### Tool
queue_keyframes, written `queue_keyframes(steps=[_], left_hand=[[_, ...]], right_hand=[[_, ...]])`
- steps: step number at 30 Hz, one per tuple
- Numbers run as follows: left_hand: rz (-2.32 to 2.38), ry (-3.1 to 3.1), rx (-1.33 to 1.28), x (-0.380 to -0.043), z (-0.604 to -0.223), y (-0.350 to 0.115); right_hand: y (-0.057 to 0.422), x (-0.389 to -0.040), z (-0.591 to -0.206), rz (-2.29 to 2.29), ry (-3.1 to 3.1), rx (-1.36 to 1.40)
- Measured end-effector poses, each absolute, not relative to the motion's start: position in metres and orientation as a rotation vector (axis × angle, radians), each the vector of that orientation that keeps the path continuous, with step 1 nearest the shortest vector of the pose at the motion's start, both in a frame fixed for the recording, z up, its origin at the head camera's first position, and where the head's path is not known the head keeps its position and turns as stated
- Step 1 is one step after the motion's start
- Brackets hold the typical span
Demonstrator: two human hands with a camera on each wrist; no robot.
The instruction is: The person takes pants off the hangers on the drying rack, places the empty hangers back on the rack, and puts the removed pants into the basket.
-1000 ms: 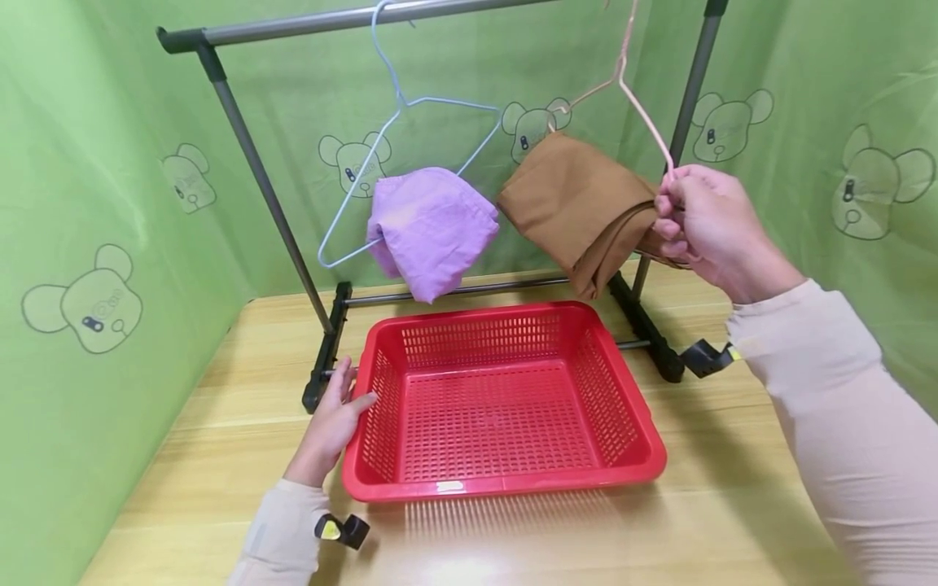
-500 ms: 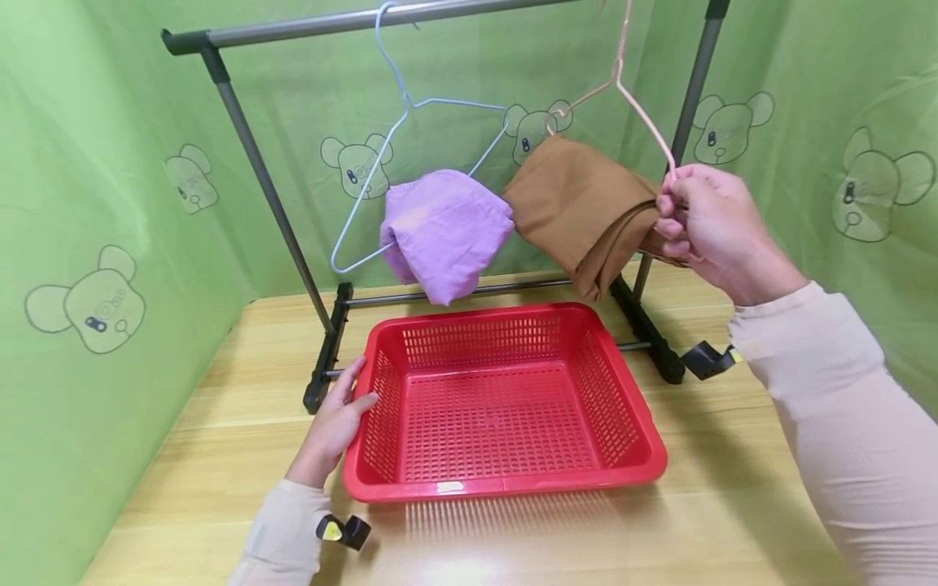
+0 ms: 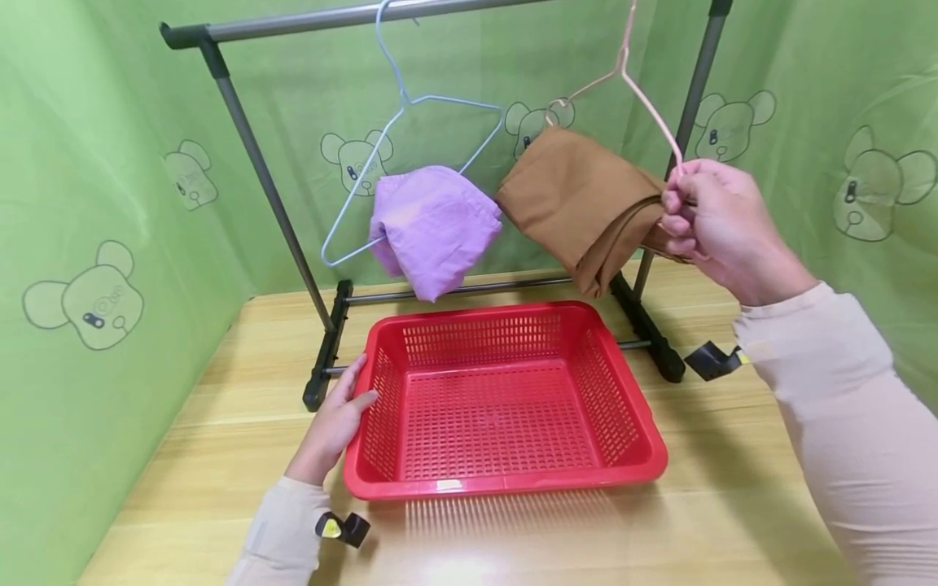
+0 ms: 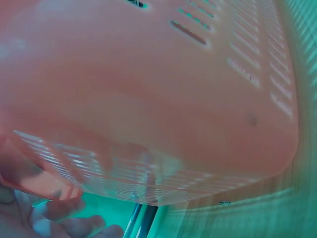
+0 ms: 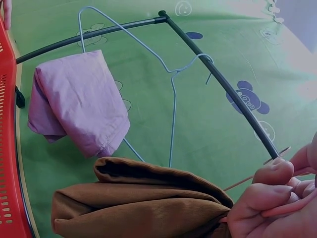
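Note:
My right hand [image 3: 721,220] pinches the lower right corner of a pink clothes hanger [image 3: 650,106], also visible up close in the right wrist view. Over that hanger's lower bar hangs a folded brown garment [image 3: 579,199], its edge right by my fingers. My left hand [image 3: 333,427] holds the left rim of a red plastic basket [image 3: 506,486], thumb over the rim and fingers along the outer side. To the left of the brown garment, a folded purple garment [image 3: 436,228] drapes over a blue clothes hanger [image 3: 364,171].
A clothes rack with a grey top rail [image 3: 293,24] and black feet [image 3: 645,330] stands behind the basket on the wooden table [image 3: 242,423]. The blue hanger hooks over this rail. Green curtain [image 3: 73,163] with bear drawings surrounds the table.
The blue hanger with the purple garment swung right, then back left. My right hand has shifted slightly right with the pink hanger's corner. My left hand has stayed on the basket.

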State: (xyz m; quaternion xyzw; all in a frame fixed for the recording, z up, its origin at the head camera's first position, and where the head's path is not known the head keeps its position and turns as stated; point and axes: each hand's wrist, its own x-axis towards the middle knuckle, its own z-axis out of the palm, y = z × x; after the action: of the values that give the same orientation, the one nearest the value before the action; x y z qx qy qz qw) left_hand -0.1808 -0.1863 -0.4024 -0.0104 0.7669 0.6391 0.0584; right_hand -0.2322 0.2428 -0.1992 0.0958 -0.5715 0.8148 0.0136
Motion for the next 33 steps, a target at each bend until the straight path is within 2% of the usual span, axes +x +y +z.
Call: queue_keyframes(steps=[33], left_hand=[[1.923, 2.287, -0.036, -0.180, -0.400, -0.187]], right_hand=[[0.249, -0.225, -0.189, 2.605, -1.687, 0.292]])
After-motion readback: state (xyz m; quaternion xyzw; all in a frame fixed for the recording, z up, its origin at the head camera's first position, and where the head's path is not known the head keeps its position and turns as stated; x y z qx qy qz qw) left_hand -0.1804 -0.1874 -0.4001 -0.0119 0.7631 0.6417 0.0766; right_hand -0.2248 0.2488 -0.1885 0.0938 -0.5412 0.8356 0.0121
